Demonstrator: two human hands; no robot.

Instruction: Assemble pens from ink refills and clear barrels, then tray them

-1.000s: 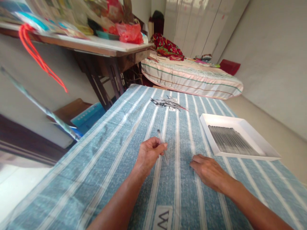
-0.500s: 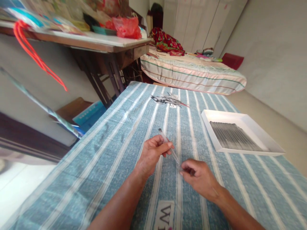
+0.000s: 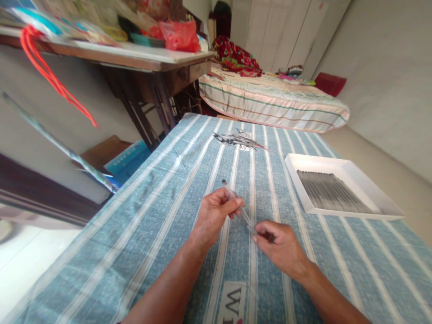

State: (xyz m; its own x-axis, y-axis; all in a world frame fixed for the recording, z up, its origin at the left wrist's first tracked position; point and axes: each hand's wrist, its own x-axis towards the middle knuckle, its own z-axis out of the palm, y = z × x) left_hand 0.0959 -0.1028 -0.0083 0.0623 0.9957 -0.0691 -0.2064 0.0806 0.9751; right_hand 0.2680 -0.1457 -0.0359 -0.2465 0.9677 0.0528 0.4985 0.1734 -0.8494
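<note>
My left hand (image 3: 219,211) is closed around a slim translucent pen (image 3: 248,219), pinching its barrel between thumb and fingers. The pen slants over the striped cloth, its dark end up and away from me. At the lower end, the fingertips of my right hand (image 3: 278,245) pinch a small greyish, see-through piece that looks like the pen cap (image 3: 252,230). It meets the tip of the pen; how far it covers the tip is too blurred to tell.
To the right, a white box lid (image 3: 357,213) holds a row of similar dark pens (image 3: 332,191). Farther back on the striped tablecloth (image 3: 162,216) lies a loose heap of thin dark pieces (image 3: 236,139). Beyond are a cluttered desk (image 3: 158,60) and a bed (image 3: 276,103).
My right hand has moved slightly up and left, bringing the cap closer to the pen's lower end. My left hand keeps its grip, almost still. The view has shifted slightly.
</note>
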